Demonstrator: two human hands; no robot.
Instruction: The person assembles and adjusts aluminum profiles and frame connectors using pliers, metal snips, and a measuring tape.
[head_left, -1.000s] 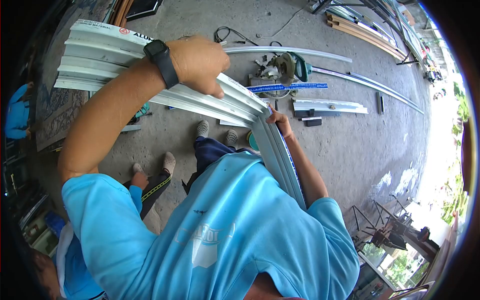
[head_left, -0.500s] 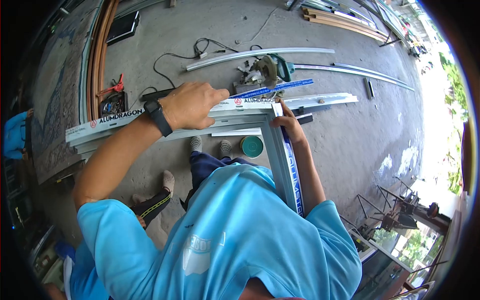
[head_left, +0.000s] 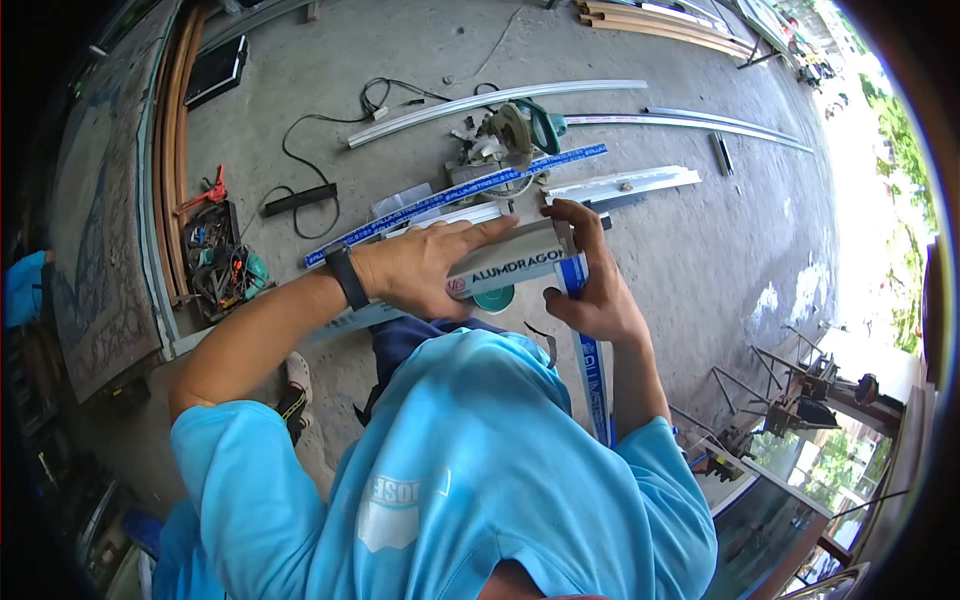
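My left hand [head_left: 425, 262], with a dark band at the wrist, is closed round the aluminium frame bar [head_left: 513, 270] labelled ALUMDRAGON. My right hand [head_left: 598, 290] grips the corner, thumb and fingers around the bar end and the top of the blue-taped upright bar [head_left: 592, 385]. The two bars meet at this corner, and the upright runs down along my right forearm. Beyond my hands a blue-taped strip [head_left: 450, 193] lies slanting across the floor, its upper part beside a green cut-off saw [head_left: 530, 130].
Long metal profiles [head_left: 500, 98] lie on the concrete floor past the saw. A cable with a black adapter [head_left: 300, 199] is at the left, near a tool tray [head_left: 215, 250]. Another person's shoe [head_left: 299, 370] shows at lower left. A metal stand [head_left: 800, 400] is at the right.
The frame has tilted and come nearer my body, its labelled face now turned differently. My left hand is lower and further right along the bar, and my right hand is lower on the corner.
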